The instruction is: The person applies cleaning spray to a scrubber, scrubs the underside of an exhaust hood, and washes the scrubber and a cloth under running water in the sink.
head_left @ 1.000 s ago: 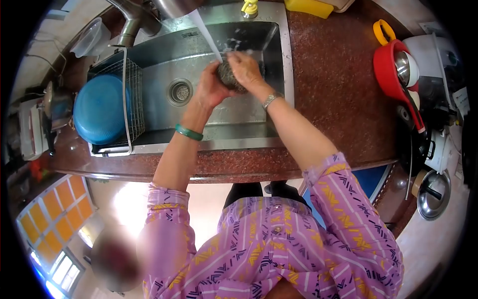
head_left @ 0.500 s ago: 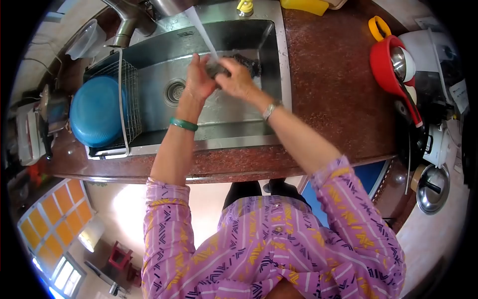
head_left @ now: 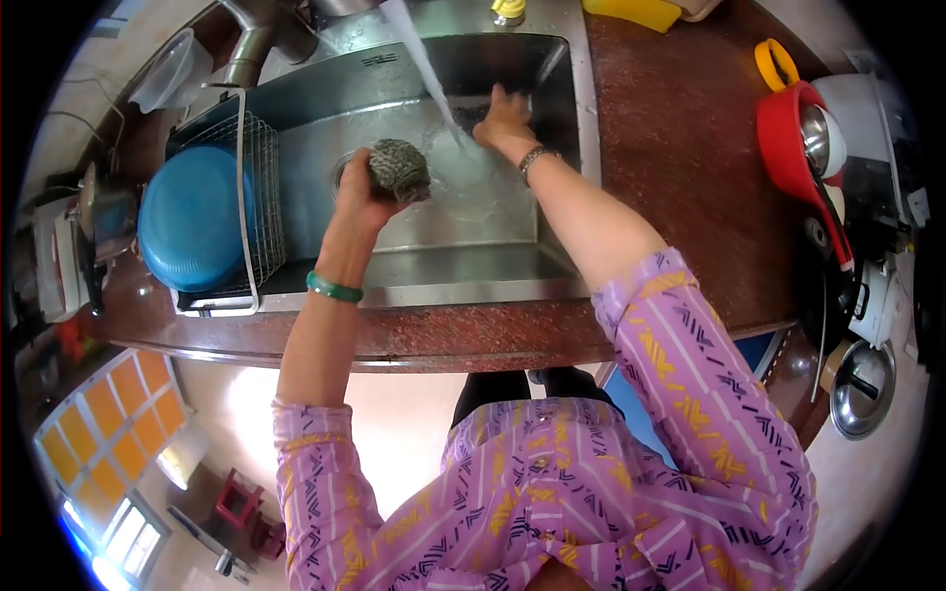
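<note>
My left hand [head_left: 363, 197] is closed round a bunched grey-green scrubber [head_left: 399, 169] with a ridged, coarse texture, held above the left-middle part of the steel sink [head_left: 443, 266]. My right hand [head_left: 507, 123] reaches to the sink's far right corner, its fingers stretched out and apart. Beside and partly behind that hand is a dark thing [head_left: 475, 115] on the sink floor; I cannot tell whether the fingers touch it. A stream of water [head_left: 422, 64] falls between my hands and splashes on the sink floor.
A wire rack [head_left: 264, 197] with a blue basin [head_left: 192, 219] stands at the sink's left. A red pan [head_left: 783, 138] holding bowls is on the right of the brown counter [head_left: 680, 177]. A yellow-topped bottle [head_left: 508, 10] stands behind the sink.
My hands have parted from under the stream. The left has moved left and down with the scrubber, now out of the water. The right has moved right toward the dark thing.
</note>
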A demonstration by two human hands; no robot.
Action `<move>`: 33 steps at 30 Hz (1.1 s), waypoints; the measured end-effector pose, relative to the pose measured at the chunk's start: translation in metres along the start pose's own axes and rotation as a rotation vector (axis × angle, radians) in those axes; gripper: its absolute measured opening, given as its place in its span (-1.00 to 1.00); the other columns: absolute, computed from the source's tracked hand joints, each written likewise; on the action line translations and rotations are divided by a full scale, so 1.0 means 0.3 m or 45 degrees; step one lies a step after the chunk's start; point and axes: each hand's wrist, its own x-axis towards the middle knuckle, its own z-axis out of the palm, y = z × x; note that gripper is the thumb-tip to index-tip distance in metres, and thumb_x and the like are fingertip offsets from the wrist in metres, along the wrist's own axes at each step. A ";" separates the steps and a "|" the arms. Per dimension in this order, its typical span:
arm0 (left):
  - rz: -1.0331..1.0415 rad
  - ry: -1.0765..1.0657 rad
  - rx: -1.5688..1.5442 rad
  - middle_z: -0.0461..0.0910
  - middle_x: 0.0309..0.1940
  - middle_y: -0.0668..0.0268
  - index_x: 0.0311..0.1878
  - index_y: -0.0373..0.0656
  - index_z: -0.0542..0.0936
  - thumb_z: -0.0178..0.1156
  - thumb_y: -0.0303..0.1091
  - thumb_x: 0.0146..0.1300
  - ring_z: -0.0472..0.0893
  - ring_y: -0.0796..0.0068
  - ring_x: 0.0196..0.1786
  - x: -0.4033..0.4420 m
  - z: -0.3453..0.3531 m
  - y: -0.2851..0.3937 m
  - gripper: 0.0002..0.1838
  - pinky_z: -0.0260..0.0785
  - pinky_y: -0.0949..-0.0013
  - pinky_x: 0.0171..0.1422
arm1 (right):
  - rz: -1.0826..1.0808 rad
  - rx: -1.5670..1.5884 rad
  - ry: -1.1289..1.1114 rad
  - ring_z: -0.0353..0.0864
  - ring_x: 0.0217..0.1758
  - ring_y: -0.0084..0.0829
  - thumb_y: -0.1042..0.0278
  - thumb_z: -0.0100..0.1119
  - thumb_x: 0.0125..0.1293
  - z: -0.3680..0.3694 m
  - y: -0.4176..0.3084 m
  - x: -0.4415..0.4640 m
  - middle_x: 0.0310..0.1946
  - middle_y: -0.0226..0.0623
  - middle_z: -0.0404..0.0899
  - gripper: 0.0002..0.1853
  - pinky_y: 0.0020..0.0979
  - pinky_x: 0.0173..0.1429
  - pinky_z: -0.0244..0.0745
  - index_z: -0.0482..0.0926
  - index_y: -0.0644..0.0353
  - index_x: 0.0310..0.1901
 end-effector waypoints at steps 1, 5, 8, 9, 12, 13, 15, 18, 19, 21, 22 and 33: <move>0.040 0.023 -0.038 0.45 -0.02 0.04 0.04 -0.25 0.40 -0.26 -0.09 0.27 0.44 0.07 0.04 -0.027 -0.008 0.017 -0.52 0.25 -0.06 0.17 | -0.059 -0.064 -0.133 0.07 0.31 0.05 0.29 0.06 0.09 0.014 0.023 0.032 0.22 -0.06 0.16 -0.34 -0.05 0.26 0.17 0.10 0.11 0.26; 0.120 0.057 -0.182 0.42 -0.01 0.01 0.06 -0.30 0.36 -0.29 -0.12 0.25 0.40 0.06 0.07 -0.106 -0.078 0.075 -0.50 0.21 -0.06 0.19 | -0.186 -0.079 -0.357 0.39 0.11 -0.08 0.29 0.21 0.00 0.129 0.082 0.004 0.05 0.01 0.36 -0.33 -0.23 0.13 0.35 0.20 0.30 0.16; 0.183 0.101 -0.173 0.43 0.03 0.05 0.05 -0.22 0.40 -0.34 -0.07 0.31 0.39 0.07 0.11 -0.150 -0.121 0.099 -0.51 0.19 -0.05 0.22 | 0.095 1.446 -0.787 0.52 -0.17 -0.19 0.61 0.23 -0.03 0.200 0.059 -0.044 -0.19 -0.19 0.47 -0.45 -0.05 -0.12 0.50 0.30 0.21 0.05; 0.204 0.109 -0.210 0.44 0.00 0.06 0.03 -0.22 0.41 -0.31 -0.12 0.30 0.40 0.08 0.09 -0.162 -0.129 0.106 -0.54 0.21 -0.04 0.19 | 0.125 1.620 -0.797 0.50 -0.12 -0.19 0.62 0.17 0.03 0.171 0.035 -0.055 -0.17 -0.19 0.44 -0.52 -0.01 -0.06 0.48 0.31 0.21 0.04; 0.207 0.085 -0.288 0.45 -0.02 0.07 0.01 -0.22 0.42 -0.27 -0.15 0.28 0.41 0.09 0.07 -0.183 -0.159 0.118 -0.57 0.24 -0.02 0.17 | 0.144 1.839 -0.824 0.49 -0.09 -0.18 0.66 0.07 0.08 0.121 0.039 -0.057 -0.15 -0.17 0.43 -0.57 0.05 -0.03 0.44 0.32 0.18 0.02; 0.238 0.096 -0.251 0.40 0.04 0.05 0.07 -0.26 0.36 -0.33 -0.15 0.28 0.37 0.09 0.11 -0.193 -0.165 0.116 -0.53 0.19 -0.04 0.21 | 0.131 1.894 -0.849 0.49 -0.11 -0.15 0.69 0.04 0.06 0.110 0.048 -0.048 -0.15 -0.16 0.44 -0.56 0.06 -0.06 0.43 0.32 0.15 0.02; 0.251 0.088 -0.254 0.39 0.04 0.04 0.08 -0.26 0.35 -0.33 -0.15 0.28 0.37 0.08 0.11 -0.209 -0.187 0.111 -0.53 0.19 -0.04 0.20 | 0.091 1.985 -0.866 0.47 -0.07 -0.13 0.71 0.00 0.05 0.078 0.054 -0.056 -0.14 -0.15 0.44 -0.55 0.07 -0.02 0.40 0.32 0.14 0.02; 0.227 0.050 -0.285 0.39 0.03 0.01 0.08 -0.27 0.34 -0.35 -0.13 0.30 0.37 0.06 0.10 -0.226 -0.210 0.096 -0.52 0.21 -0.05 0.18 | 0.066 2.100 -0.861 0.42 0.01 -0.12 0.77 -0.08 0.00 0.029 0.051 -0.059 -0.10 -0.14 0.43 -0.50 0.08 0.08 0.30 0.32 0.13 0.02; 0.195 0.031 -0.325 0.39 0.03 -0.01 0.09 -0.28 0.34 -0.36 -0.11 0.31 0.37 0.05 0.09 -0.234 -0.216 0.087 -0.51 0.22 -0.05 0.16 | -0.011 2.106 -0.926 0.42 0.01 -0.11 0.77 -0.08 -0.01 0.020 0.049 -0.052 -0.10 -0.15 0.43 -0.49 0.09 0.09 0.30 0.32 0.13 0.03; 0.178 0.042 -0.340 0.39 0.02 -0.03 0.09 -0.29 0.33 -0.38 -0.09 0.32 0.38 0.02 0.08 -0.247 -0.223 0.070 -0.49 0.24 -0.05 0.14 | -0.085 2.100 -0.992 0.42 0.02 -0.11 0.77 -0.07 -0.02 0.006 0.047 -0.049 -0.10 -0.15 0.44 -0.48 0.10 0.09 0.29 0.32 0.13 0.03; 0.166 0.058 -0.346 0.39 0.01 -0.06 0.09 -0.30 0.33 -0.39 -0.07 0.32 0.39 0.00 0.06 -0.254 -0.229 0.065 -0.47 0.26 -0.05 0.12 | -0.106 2.032 -1.019 0.37 0.10 -0.13 0.73 -0.08 -0.02 0.000 0.044 -0.047 -0.01 -0.14 0.41 -0.42 0.08 0.12 0.29 0.31 0.09 0.11; 0.223 0.007 -0.348 0.42 -0.01 -0.07 0.08 -0.35 0.36 -0.33 -0.18 0.27 0.44 -0.02 0.04 -0.282 -0.279 0.034 -0.51 0.32 0.01 0.10 | -0.097 1.753 -1.170 0.34 0.16 -0.15 0.68 -0.07 -0.01 -0.086 0.044 -0.094 0.08 -0.13 0.38 -0.40 0.09 0.13 0.28 0.32 0.08 0.16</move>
